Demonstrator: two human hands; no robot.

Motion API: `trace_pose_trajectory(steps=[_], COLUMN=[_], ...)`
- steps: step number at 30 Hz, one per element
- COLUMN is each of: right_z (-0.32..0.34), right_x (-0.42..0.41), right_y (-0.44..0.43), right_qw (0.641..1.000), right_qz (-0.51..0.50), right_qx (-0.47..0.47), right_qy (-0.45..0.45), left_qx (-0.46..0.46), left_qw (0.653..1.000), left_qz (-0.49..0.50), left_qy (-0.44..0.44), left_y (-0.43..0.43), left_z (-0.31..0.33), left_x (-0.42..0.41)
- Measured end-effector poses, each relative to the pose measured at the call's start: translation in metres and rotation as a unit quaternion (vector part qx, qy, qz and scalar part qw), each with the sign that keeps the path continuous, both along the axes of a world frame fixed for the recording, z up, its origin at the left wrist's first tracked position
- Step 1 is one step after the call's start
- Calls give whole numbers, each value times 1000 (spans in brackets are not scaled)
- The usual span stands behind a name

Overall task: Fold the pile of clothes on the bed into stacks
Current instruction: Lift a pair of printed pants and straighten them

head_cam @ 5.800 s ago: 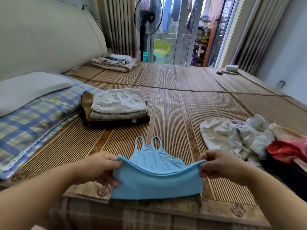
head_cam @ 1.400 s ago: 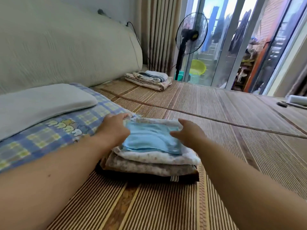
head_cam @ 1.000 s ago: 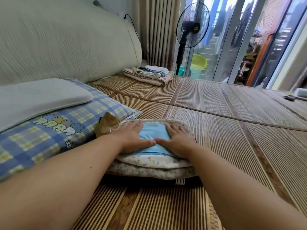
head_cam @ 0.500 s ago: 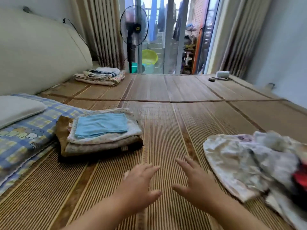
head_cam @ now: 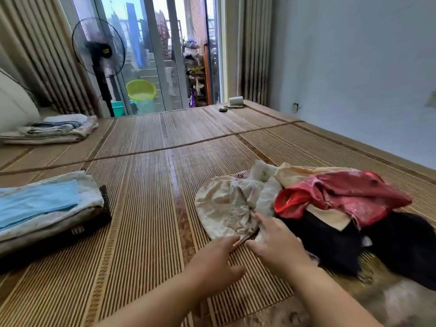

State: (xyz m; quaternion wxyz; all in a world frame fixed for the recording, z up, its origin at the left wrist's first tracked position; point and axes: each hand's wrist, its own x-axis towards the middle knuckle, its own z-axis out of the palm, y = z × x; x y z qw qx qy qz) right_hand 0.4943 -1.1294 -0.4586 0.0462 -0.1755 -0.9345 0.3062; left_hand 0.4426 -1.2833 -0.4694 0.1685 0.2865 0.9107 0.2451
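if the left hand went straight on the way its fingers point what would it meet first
Probably the cream garment: the left hand points at its near hem from close by. Whether the fingertips already touch it is unclear.

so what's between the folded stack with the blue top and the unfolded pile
In the head view, only bare woven mat lies between the folded stack and the unfolded pile.
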Motion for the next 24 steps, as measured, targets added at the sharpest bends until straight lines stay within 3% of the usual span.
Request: trace_pose_trajectory(steps=[6,12,15,19,21,24], right_z=[-13,-22,-23,-17,-8,12], right_x=[-9,-10,-7,-7,-9,-9], right_y=[25,37,48,46,38,17], right_qw=[997,992,991,978,971,972], right_qz=[13,43,14,-8,18,103], right_qx=[-63,-89,-88,-31,3,75], right_qy=[46,80,98,205,236,196], left_qx=[131,78,104,133,68,-30], left_qw=[987,968,971,976,979,966], left_qz=[89,238,188,27,-75,-161], left_qy=[-38,10,101,168,179,201], left_y=[70,100,93,61,34,-3], left_z=[-27,-49,-34,2,28,76], left_x=[-58,-104,-98,-74,-61,-34])
